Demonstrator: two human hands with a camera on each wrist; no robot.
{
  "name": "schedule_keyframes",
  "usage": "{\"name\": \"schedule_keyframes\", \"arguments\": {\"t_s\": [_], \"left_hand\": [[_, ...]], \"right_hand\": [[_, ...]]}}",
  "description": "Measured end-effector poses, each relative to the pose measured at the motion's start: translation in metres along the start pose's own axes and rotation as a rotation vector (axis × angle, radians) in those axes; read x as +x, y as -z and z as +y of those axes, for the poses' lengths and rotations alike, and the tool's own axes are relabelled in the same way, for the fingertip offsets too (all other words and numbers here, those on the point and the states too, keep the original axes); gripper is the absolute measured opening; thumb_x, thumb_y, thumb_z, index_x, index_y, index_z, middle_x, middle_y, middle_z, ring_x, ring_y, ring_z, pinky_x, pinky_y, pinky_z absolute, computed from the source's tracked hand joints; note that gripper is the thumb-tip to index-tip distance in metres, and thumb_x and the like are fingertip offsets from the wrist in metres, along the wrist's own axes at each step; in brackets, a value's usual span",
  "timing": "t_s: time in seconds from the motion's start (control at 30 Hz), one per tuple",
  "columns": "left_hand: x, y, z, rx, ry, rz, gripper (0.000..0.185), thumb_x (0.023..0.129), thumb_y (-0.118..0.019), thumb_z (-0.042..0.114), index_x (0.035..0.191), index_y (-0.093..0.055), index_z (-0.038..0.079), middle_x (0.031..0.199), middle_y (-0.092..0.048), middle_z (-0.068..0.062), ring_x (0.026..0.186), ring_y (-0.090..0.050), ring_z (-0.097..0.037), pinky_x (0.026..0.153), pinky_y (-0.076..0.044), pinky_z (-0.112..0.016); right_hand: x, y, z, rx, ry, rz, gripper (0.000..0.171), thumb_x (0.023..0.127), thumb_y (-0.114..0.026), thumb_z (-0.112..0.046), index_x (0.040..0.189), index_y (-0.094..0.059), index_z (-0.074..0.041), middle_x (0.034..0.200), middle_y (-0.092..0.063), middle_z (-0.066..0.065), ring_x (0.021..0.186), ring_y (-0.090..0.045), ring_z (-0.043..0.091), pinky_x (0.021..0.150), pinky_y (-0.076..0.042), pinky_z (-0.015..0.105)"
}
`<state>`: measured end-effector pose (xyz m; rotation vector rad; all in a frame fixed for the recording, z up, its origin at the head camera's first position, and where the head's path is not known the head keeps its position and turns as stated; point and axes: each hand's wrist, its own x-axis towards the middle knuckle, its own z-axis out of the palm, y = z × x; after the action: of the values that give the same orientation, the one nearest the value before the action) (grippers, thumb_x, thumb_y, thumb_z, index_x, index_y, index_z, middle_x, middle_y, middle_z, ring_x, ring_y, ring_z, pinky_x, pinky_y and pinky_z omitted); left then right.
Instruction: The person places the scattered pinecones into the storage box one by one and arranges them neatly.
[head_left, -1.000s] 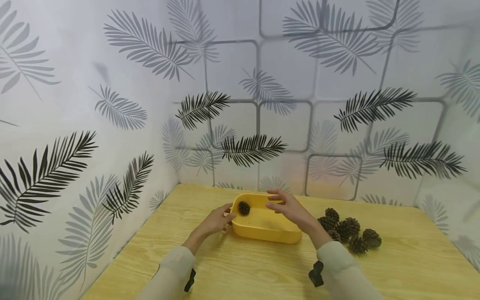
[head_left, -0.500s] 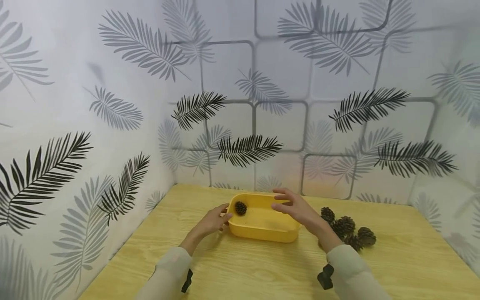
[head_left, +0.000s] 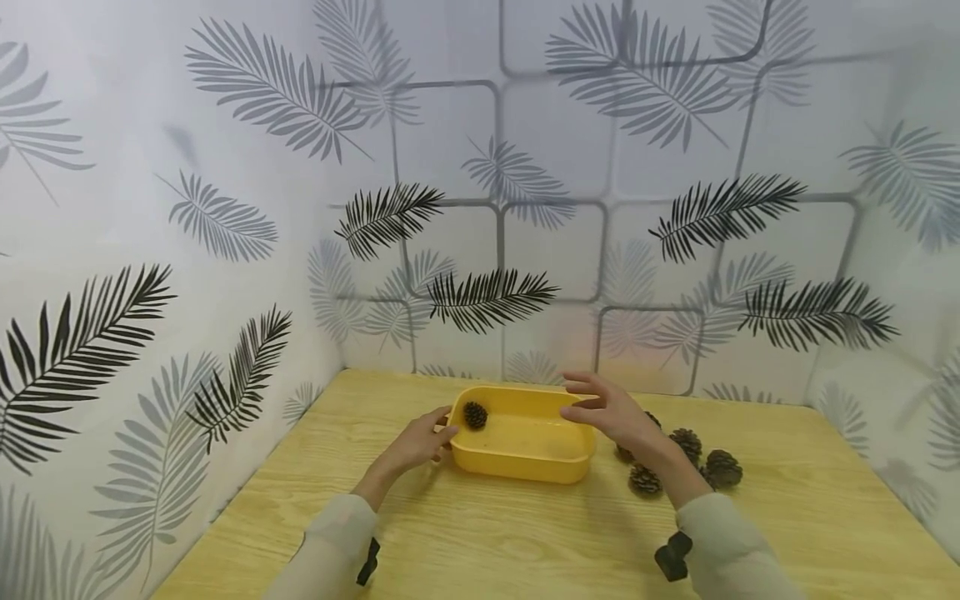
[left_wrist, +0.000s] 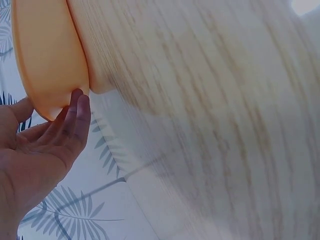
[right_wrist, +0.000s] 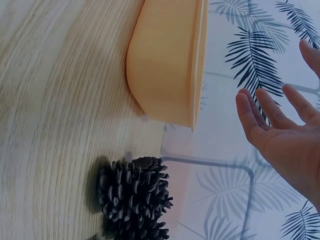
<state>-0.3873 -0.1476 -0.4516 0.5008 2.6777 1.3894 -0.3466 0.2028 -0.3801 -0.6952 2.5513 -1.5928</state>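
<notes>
A yellow plastic box (head_left: pixel 517 467), open at the top, stands on the table with one pine cone (head_left: pixel 475 415) inside at its left end. My left hand (head_left: pixel 416 442) grips that end; in the left wrist view its thumb lies at the rim and the fingers (left_wrist: pixel 77 117) curl against the outside. Over the right end of the box hovers my right hand (head_left: pixel 618 421), holding nothing, its fingers spread and apart from the box in the right wrist view. Several more pine cones (head_left: pixel 722 469) lie in a cluster right of the box, partly hidden behind my right forearm.
The wood-grain table (head_left: pixel 480 542) runs back to a wall (head_left: pixel 555 250) covered with leaf-patterned sheeting, and a similar wall (head_left: pixel 135 250) rises along the left side. In the right wrist view, dark pine cones (right_wrist: pixel 135 192) sit close beyond the box's end.
My right hand has moved right, from above the box's inside to its right end, toward the pine cone cluster. My left hand keeps its hold. The whole head view has shifted slightly.
</notes>
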Motion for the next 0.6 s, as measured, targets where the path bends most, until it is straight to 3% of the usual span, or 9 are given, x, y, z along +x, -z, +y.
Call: {"name": "schedule_keyframes", "arguments": {"t_s": [0.6], "left_hand": [[0.002, -0.001, 0.0, 0.002, 0.007, 0.009, 0.055, 0.111, -0.051, 0.014, 0.159, -0.033, -0.005, 0.144, -0.053, -0.03, 0.1, -0.071, -0.032, 0.076, -0.061, -0.044]], "right_hand": [[-0.017, 0.025, 0.005, -0.023, -0.049, 0.056, 0.071, 0.102, -0.07, -0.035, 0.161, -0.036, -0.016, 0.162, -0.036, 0.023, 0.141, -0.047, 0.045, 0.112, -0.038, 0.067]]}}
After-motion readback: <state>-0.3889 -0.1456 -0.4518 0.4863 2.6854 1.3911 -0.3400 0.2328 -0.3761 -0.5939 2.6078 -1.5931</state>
